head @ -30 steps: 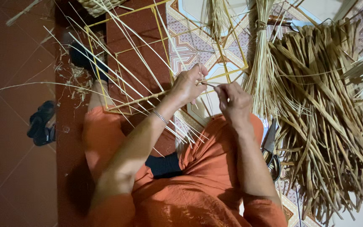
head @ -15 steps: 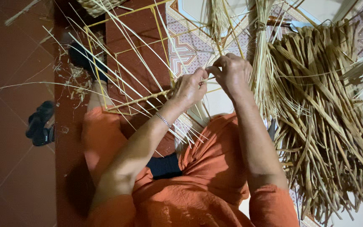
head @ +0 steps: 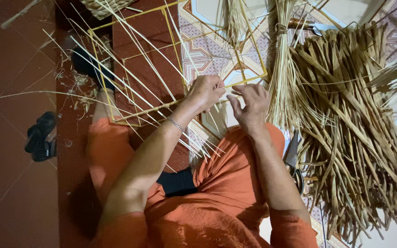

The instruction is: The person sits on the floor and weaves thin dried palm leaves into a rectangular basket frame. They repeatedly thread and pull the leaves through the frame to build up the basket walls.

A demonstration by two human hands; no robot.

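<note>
The left hand was curled closed around the near bar of a yellow wire frame, a square frame with a smaller square inside it, pinching thin pale straw strands against that bar. A thin metal bracelet sat on the left wrist. The right hand was partly open just beside the left, fingers bent and spread, their tips touching a strand at the same bar; whether it actually gripped the strand could not be told. The frame lay tilted across the person's lap and the dark red floor, and many long strands fanned out from its bar in both directions. The person wore orange clothing. To the right, on patterned floor tiles, lay a big heap of flat dried palm strips and, just beside the right hand, a tied bundle of fine straw. Metal scissors lay between the right forearm and the heap. A pair of dark sandals lay well apart on the left.
</note>
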